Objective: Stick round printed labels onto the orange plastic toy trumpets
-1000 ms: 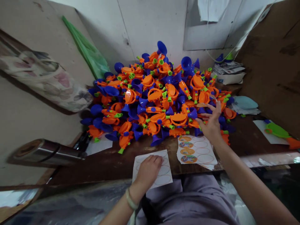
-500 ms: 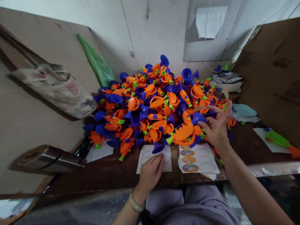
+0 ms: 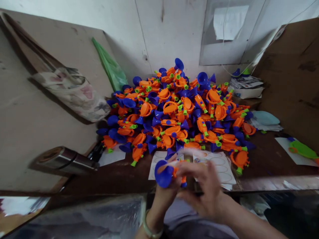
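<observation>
My left hand is closed round an orange toy trumpet whose blue bell faces me at the table's front edge. Over it reaches my right hand, smeared by motion, thumb apart from the fingers. A thin oval sticker, orange-tinted, clings to its fingertip in front of the bell. Another pale blurred shape shows above that hand; I cannot tell what it is. Beneath and behind the hands lie sticker sheets, one on the left and a stack on the right, partly covered.
A large heap of orange and blue toy trumpets fills the table's back. A metal flask lies at the left, below a hanging floral bag. Papers and a cardboard panel stand right; a green toy lies near them.
The toy trumpet has come from my right hand at the heap into my left hand at the front. My right hand moved left and toward me. My left hand left the sticker sheet.
</observation>
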`<control>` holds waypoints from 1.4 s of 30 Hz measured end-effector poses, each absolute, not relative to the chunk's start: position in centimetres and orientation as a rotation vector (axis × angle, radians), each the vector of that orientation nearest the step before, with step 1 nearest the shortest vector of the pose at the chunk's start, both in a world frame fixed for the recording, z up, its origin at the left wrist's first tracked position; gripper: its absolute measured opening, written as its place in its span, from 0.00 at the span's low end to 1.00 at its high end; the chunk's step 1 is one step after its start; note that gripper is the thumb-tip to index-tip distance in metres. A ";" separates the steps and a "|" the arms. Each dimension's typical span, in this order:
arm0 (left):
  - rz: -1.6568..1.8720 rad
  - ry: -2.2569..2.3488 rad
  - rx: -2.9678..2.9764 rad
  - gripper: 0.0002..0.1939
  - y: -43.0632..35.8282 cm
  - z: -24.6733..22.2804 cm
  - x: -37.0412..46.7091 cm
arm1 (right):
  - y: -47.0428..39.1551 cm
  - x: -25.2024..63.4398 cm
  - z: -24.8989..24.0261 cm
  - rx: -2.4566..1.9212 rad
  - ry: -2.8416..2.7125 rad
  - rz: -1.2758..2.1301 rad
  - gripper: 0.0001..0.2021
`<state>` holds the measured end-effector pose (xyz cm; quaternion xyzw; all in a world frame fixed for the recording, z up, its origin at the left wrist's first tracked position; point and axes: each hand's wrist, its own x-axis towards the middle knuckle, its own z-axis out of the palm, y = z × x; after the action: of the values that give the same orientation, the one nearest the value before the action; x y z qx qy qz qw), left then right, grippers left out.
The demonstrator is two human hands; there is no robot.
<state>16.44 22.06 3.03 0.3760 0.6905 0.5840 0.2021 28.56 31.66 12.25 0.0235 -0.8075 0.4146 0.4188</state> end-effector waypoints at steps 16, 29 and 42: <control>2.158 1.213 0.708 0.32 20.8 6.4 18.6 | 31.7 28.1 10.3 -0.454 -1.558 1.560 0.42; 2.162 1.319 0.774 0.30 21.0 7.0 18.8 | 31.6 28.4 10.3 -0.412 -1.569 1.493 0.42; 2.305 1.151 0.819 0.22 21.7 6.5 19.2 | 31.1 28.3 10.2 -0.410 -1.446 1.532 0.40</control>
<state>19.17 21.72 6.48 0.2956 0.4155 0.8323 0.2173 28.26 31.08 10.17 -0.1677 -0.5919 0.6273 0.4776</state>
